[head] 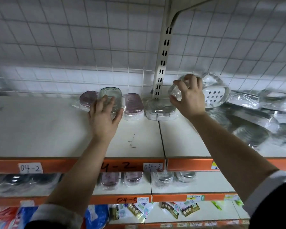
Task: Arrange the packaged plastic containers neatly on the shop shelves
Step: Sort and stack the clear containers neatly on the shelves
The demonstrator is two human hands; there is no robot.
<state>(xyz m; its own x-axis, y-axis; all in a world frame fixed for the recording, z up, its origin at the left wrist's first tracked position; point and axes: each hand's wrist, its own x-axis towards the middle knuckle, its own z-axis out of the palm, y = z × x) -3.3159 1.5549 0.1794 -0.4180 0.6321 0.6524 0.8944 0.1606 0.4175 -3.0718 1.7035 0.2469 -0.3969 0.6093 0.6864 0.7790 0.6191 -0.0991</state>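
- Head view: both bare forearms reach up to the upper shelf (40, 129), which has an orange front edge (56, 164).
- The left hand (104, 116) is spread wide, with fairly straight fingers laid against the face of a clear container pack (110, 96). The thumb runs along the pack's right side, and the pack's foot is on the shelf near the back.
- Touching that pack on either side of the left hand are two purple-lidded packs, one to its left (87, 98) and one to its right (133, 103).
- Between the two hands a clear clip-lid pack (160, 109) lies flat on the shelf, at the foot of the slotted upright (163, 60).
- The right hand (188, 98) is raised above the shelf, fingers and thumb curled round a wrapped round container (176, 93), which it holds clear of the board.
- Just beyond the right hand's knuckles sits a white perforated piece (215, 95) in the same crinkled film.
- To the right of the right hand is a loose heap of wrapped containers (254, 116), tilted and overlapping.
- Below the left forearm a handwritten label (30, 167) reads 04-2.
- Under both wrists, the lower shelf (205, 184) carries more wrapped packs (110, 179) in a row.
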